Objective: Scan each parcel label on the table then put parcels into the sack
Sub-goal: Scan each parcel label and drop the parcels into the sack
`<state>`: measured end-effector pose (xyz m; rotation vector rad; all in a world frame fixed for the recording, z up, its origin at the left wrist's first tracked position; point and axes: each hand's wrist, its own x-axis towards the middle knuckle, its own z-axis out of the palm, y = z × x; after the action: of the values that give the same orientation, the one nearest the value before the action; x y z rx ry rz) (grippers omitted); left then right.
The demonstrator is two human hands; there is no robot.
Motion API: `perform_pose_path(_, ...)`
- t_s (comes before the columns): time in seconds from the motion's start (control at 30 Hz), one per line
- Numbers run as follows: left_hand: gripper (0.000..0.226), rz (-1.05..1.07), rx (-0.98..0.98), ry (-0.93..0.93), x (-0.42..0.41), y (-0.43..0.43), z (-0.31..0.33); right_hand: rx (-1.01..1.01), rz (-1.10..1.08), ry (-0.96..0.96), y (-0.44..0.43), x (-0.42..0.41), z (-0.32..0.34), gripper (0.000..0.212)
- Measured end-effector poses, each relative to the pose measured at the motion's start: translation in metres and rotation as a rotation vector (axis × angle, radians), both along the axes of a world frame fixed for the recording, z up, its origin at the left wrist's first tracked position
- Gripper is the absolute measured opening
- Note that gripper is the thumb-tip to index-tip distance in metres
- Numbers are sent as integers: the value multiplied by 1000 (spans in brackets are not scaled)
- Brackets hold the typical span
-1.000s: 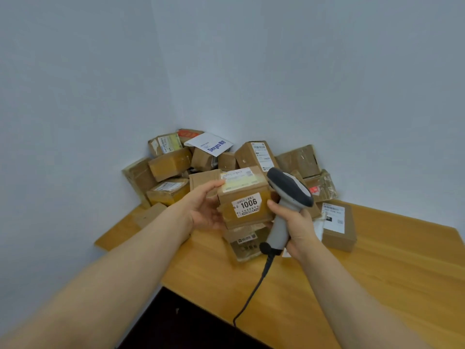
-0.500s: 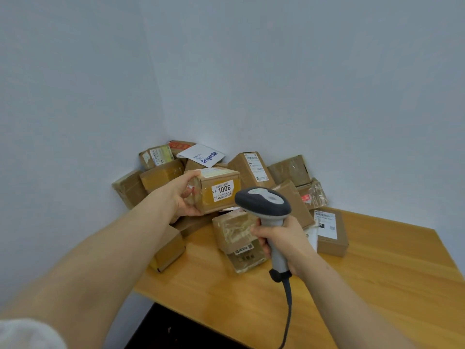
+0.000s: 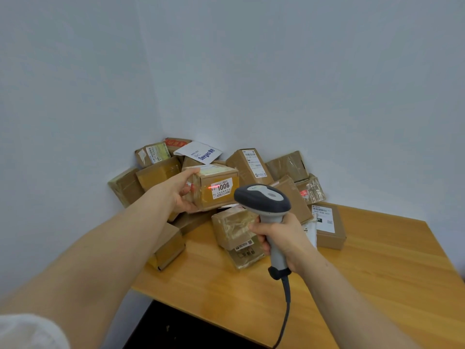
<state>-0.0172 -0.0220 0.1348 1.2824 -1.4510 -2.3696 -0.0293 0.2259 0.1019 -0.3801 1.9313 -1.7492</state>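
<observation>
Scanner [image 3: 263,200] lifted, beam now on parcel [image 3: 201,197] label [image 3: 222,187].
Looks stiff, light; left grip [image 3: 182,191] clamps its end, right grip [image 3: 281,235] clamps the scanner.

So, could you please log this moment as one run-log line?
left hand holds 1006 parcel | right hand grips scanner | red beam on label

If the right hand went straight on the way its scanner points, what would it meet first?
Likely the 1006 parcel in the left hand; the scanner's red line falls on its label. Depth is unclear.
</observation>
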Motion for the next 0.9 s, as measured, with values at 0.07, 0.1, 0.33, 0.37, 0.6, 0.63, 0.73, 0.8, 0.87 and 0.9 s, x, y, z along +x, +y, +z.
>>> perform_pose_path(0.07,37,-5,-10,-8,0,-1,0,3,5,1,0,1,1,18)
perform_pose_path(0.1,39,-6,-13,-12,0,-2,-1,6,6,2,-1,2,1,18)
perform_pose_path(0.33,37,-12,-59,-27,-2,-5,-3,53,-8,37,0,1,1,20)
perform_pose_path(0.37,38,-11,-59,-27,-2,-5,-3,60,-10,47,0,0,1,21)
perform_pose_path(0.6,49,-13,-86,-26,-3,-6,-2,50,-25,50,-1,-1,2,16)
perform_pose_path(0.63,47,-18,-93,-28,-3,-6,-2,56,-25,49,-2,-1,1,17)
perform_pose_path(0.73,43,-34,-106,-29,-4,-7,-2,74,-25,57,-3,-1,0,18)
perform_pose_path(0.8,44,-39,-108,-34,-3,-8,-3,82,-24,69,-4,-1,0,18)
perform_pose_path(0.87,45,-39,-104,-41,-3,-9,-3,85,-22,77,-4,-2,0,18)
perform_pose_path(0.9,46,-39,-105,-43,-3,-10,-3,85,-22,74,-5,-2,0,18)
